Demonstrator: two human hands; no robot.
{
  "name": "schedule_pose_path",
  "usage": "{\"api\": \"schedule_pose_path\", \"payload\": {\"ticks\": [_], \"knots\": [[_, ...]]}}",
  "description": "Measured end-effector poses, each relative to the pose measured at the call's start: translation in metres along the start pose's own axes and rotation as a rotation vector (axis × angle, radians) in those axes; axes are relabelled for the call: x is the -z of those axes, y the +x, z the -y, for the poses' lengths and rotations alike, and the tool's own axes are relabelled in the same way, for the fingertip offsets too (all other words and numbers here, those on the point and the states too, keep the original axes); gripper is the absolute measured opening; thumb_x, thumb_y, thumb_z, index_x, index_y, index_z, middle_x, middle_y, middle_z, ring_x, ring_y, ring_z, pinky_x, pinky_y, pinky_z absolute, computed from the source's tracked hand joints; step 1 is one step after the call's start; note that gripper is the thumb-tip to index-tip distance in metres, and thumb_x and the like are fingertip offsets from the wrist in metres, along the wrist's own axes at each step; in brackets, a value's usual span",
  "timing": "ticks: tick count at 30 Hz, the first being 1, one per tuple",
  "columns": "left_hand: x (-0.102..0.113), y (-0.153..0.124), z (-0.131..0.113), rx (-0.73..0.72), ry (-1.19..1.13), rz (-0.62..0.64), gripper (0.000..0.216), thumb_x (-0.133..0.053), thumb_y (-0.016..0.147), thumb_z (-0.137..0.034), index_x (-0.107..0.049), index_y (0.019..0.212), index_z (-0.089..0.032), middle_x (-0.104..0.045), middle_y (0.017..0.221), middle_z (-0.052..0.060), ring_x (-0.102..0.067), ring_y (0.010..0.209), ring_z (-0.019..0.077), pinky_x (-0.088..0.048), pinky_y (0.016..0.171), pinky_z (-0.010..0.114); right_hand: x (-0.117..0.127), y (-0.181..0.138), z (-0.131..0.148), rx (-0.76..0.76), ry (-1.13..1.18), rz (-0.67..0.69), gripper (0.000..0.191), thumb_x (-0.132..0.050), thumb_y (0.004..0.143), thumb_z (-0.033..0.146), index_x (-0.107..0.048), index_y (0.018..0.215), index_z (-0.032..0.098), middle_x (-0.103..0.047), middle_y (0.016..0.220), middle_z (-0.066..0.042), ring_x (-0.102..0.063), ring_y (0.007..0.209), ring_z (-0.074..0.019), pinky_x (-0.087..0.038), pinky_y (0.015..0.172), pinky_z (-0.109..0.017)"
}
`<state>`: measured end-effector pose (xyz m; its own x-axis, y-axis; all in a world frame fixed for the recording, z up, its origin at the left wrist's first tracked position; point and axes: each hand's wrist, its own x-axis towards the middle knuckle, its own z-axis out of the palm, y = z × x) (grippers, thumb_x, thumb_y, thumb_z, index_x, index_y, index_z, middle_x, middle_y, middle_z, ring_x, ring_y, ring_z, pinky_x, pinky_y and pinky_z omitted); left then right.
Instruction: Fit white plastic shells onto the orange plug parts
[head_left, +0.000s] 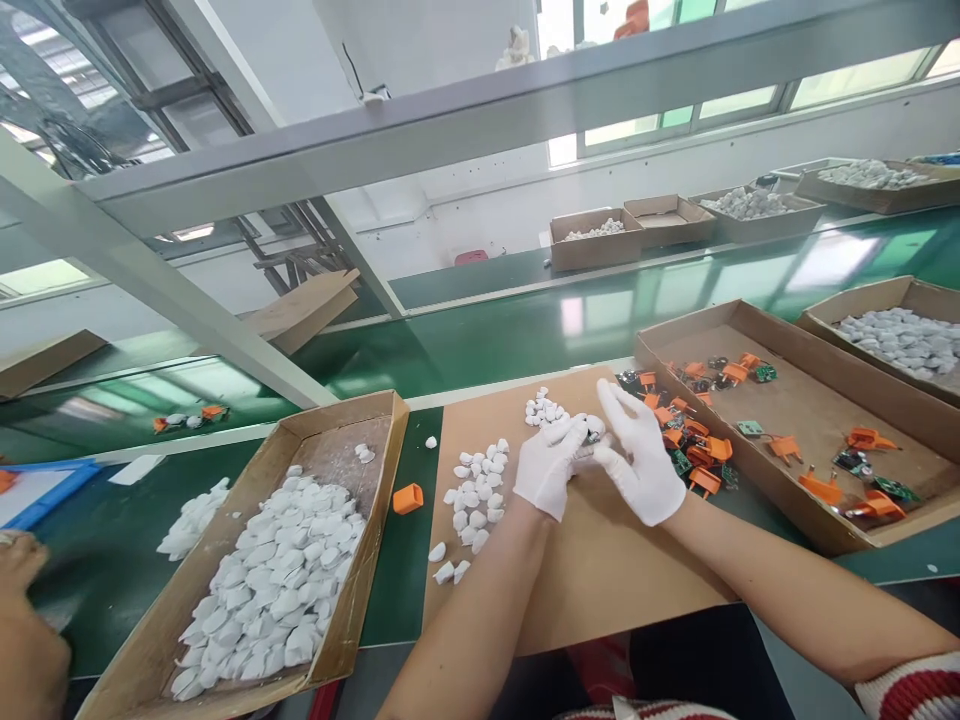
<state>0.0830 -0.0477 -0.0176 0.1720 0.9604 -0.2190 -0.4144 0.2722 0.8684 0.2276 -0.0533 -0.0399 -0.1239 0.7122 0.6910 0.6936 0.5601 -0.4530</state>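
My left hand, in a white glove, is closed with thumb and fingertips around a small white piece with a dark part. Its exact kind is too small and covered to tell. Close on the right side of that piece, my gloved right hand has its fingers stretched out and its thumb apart, near the piece. Both hands are above a brown cardboard sheet. Small white pieces lie scattered left of my left hand, with a smaller cluster beyond it. Orange plug parts with green circuit boards are heaped beside my right hand.
A cardboard box of white pieces stands at left, near a loose orange part. At right is a larger box with orange parts. Another person's hand shows at far left. A metal frame beam crosses above.
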Motion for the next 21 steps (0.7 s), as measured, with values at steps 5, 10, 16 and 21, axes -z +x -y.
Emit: {"api": "schedule_pose_path", "payload": {"ticks": [5, 10, 16, 21], "knots": [[0.004, 0.001, 0.005, 0.036, -0.159, 0.117, 0.046, -0.086, 0.066, -0.040, -0.075, 0.103, -0.015, -0.071, 0.110, 0.012, -0.067, 0.102, 0.0278, -0.055, 0.084, 0.034, -0.009, 0.000, 0.002, 0.202, -0.168, -0.042, 0.064, -0.041, 0.097, 0.048, -0.035, 0.153, 0.018, -0.061, 0.135, -0.015, -0.039, 0.141, -0.0353, -0.029, 0.113, -0.059], [0.007, 0.003, 0.003, 0.047, -0.153, 0.154, 0.039, -0.087, 0.066, -0.034, -0.074, 0.097, -0.015, -0.070, 0.109, 0.012, -0.066, 0.106, 0.0277, -0.054, 0.084, 0.031, -0.019, -0.005, 0.001, 0.146, -0.130, -0.055, 0.065, -0.042, 0.096, 0.053, -0.044, 0.147, 0.013, -0.055, 0.140, -0.021, -0.043, 0.137, -0.0353, -0.034, 0.111, -0.057], [0.008, 0.002, -0.010, -0.044, -0.135, -0.026, 0.023, -0.082, 0.072, -0.026, -0.073, 0.093, -0.022, -0.072, 0.104, 0.007, -0.066, 0.110, 0.0200, -0.053, 0.095, 0.025, -0.026, -0.001, -0.013, -0.225, 0.036, 0.000, 0.055, -0.038, 0.098, 0.048, -0.051, 0.140, 0.016, -0.068, 0.119, -0.016, -0.062, 0.111, -0.0289, -0.050, 0.092, -0.044], [0.006, 0.013, -0.044, -0.118, -0.137, -0.175, 0.031, -0.081, 0.069, -0.014, -0.068, 0.096, -0.020, -0.072, 0.107, 0.009, -0.068, 0.108, 0.0209, -0.052, 0.098, 0.028, -0.020, 0.008, 0.004, -0.249, -0.067, 0.443, 0.052, -0.065, 0.082, 0.044, -0.062, 0.130, 0.024, -0.071, 0.105, -0.012, -0.064, 0.097, -0.0299, -0.048, 0.085, -0.040]]}}
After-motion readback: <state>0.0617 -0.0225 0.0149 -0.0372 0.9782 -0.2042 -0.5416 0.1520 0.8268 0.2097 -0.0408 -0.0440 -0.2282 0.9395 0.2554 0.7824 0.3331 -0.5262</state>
